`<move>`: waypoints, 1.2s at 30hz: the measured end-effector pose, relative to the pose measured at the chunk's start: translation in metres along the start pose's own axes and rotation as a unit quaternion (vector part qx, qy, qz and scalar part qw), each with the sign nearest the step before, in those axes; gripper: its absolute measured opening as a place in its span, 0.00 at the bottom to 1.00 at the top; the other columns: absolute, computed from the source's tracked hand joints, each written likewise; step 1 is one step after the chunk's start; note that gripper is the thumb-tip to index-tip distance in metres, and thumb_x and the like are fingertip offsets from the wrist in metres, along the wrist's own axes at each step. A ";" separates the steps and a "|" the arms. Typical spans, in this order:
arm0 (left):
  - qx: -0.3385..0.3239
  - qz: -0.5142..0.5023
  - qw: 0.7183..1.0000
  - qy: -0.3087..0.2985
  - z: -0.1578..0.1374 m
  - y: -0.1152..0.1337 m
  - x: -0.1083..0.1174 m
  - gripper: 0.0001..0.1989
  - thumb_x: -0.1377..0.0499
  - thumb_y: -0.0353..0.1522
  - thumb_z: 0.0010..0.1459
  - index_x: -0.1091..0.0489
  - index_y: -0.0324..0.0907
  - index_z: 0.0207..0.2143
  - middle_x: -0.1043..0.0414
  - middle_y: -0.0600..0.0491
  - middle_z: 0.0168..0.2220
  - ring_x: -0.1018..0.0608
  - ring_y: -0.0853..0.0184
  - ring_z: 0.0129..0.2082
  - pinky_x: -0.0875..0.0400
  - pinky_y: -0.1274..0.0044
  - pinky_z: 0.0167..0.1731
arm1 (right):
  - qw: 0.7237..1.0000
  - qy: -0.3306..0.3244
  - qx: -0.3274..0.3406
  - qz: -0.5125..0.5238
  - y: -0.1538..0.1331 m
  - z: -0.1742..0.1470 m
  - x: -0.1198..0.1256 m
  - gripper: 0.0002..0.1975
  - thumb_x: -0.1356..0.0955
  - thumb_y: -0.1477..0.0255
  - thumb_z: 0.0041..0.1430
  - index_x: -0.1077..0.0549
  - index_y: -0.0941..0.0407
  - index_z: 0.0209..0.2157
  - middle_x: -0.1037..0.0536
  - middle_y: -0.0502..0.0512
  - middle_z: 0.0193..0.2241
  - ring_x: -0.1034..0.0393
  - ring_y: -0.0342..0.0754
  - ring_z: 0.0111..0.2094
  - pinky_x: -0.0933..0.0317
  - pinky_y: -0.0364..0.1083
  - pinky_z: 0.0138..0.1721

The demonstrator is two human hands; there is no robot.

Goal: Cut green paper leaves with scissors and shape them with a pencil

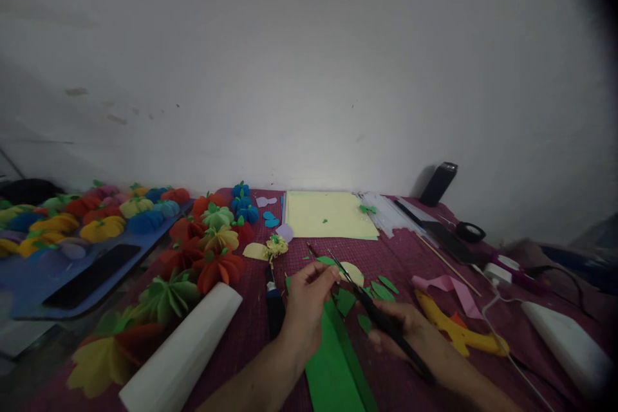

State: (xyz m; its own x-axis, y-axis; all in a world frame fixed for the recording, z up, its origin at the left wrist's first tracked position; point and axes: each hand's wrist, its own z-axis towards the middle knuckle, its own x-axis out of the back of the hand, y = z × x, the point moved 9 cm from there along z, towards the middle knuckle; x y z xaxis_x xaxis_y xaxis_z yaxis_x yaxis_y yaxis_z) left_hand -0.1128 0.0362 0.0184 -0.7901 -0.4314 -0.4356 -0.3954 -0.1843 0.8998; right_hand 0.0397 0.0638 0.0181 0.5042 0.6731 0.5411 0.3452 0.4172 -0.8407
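Note:
My left hand (309,290) is closed in a pinch above the green paper strip (333,360). What lies between its fingertips is too small to make out. In my right hand (405,328) is a slim black-handled tool (386,328) with a pointed metal tip, which reaches close to my left fingertips; its exact kind is unclear. Beneath and beside the hands lie cut green paper leaves (381,290) and a pale yellow paper piece (353,273).
Folded paper pumpkins (219,267) crowd the left side, others on a blue board (168,232) with a phone (91,275). A white roll (186,347) lies near my left forearm. Yellow sheets (331,212) lie by the wall. A yellow glue gun (458,328) and pink ribbon (449,286) are at right.

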 end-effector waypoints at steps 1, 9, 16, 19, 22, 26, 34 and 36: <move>-0.001 -0.001 1.000 0.001 0.001 -0.001 0.001 0.10 0.35 0.36 0.45 0.28 0.38 0.22 0.32 0.56 0.22 0.39 0.75 0.20 0.47 0.80 0.21 | 1.000 0.007 -0.007 0.007 0.002 0.001 0.002 0.13 0.34 0.60 0.56 0.29 0.54 0.38 0.33 0.47 0.23 0.41 0.43 0.22 0.47 0.41 0.23; 0.019 -0.023 1.000 0.003 0.002 -0.004 0.001 0.12 0.34 0.38 0.43 0.27 0.38 0.23 0.28 0.53 0.24 0.37 0.74 0.21 0.45 0.81 0.21 | 0.979 0.146 -0.037 -0.134 0.036 0.044 0.081 0.18 0.33 0.67 0.52 0.38 0.56 0.44 0.23 0.54 0.34 0.28 0.49 0.33 0.37 0.44 0.32; 0.010 0.033 0.999 0.002 0.004 -0.008 0.004 0.12 0.35 0.40 0.45 0.25 0.38 0.24 0.27 0.52 0.25 0.39 0.74 0.20 0.47 0.81 0.21 | 0.931 0.127 -0.061 -0.337 0.064 0.092 0.092 0.15 0.34 0.76 0.50 0.32 0.57 0.43 0.21 0.59 0.35 0.27 0.51 0.35 0.42 0.42 0.31; -0.002 0.082 0.997 -0.005 0.005 -0.009 0.003 0.12 0.37 0.40 0.46 0.25 0.38 0.24 0.27 0.53 0.24 0.41 0.74 0.19 0.48 0.81 0.20 | 0.922 0.114 -0.050 -0.368 0.066 0.106 0.090 0.19 0.33 0.77 0.48 0.30 0.57 0.45 0.21 0.59 0.36 0.27 0.52 0.37 0.41 0.43 0.35; -0.017 0.114 0.993 -0.011 0.005 -0.007 -0.001 0.13 0.37 0.40 0.46 0.24 0.38 0.23 0.29 0.54 0.22 0.38 0.73 0.20 0.47 0.80 0.21 | 0.915 0.112 -0.033 -0.385 0.064 0.115 0.093 0.18 0.32 0.78 0.47 0.27 0.57 0.43 0.20 0.60 0.36 0.27 0.53 0.39 0.40 0.45 0.39; -0.029 0.130 0.991 -0.012 0.005 -0.007 -0.002 0.12 0.38 0.39 0.47 0.25 0.38 0.22 0.31 0.56 0.19 0.36 0.71 0.21 0.45 0.80 0.22 | 0.915 0.135 0.013 -0.380 0.040 0.109 0.090 0.11 0.33 0.78 0.50 0.23 0.57 0.37 0.20 0.60 0.35 0.28 0.54 0.40 0.39 0.49 0.44; -0.056 0.136 0.989 -0.014 0.004 -0.003 -0.003 0.09 0.40 0.35 0.48 0.25 0.39 0.23 0.29 0.54 0.21 0.32 0.69 0.24 0.41 0.80 0.25 | 0.920 0.254 0.230 -0.188 -0.062 0.030 0.037 0.15 0.37 0.72 0.61 0.29 0.53 0.49 0.26 0.58 0.47 0.32 0.50 0.49 0.35 0.51 0.47; -0.056 0.131 0.990 -0.017 0.003 -0.002 -0.004 0.08 0.40 0.35 0.48 0.25 0.39 0.23 0.30 0.55 0.21 0.33 0.70 0.23 0.41 0.80 0.25 | 0.905 0.268 0.259 -0.205 -0.072 0.020 0.027 0.15 0.36 0.74 0.60 0.29 0.54 0.49 0.27 0.60 0.48 0.34 0.51 0.50 0.35 0.52 0.48</move>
State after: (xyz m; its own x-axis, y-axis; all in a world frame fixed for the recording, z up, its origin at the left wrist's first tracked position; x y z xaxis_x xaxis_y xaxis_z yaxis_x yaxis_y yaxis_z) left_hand -0.1099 0.0407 0.0187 -0.8741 -0.4485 -0.1866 -0.1228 -0.1677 0.9782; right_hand 0.0129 0.0644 0.0930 0.7767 0.0621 0.6268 0.2432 0.8884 -0.3893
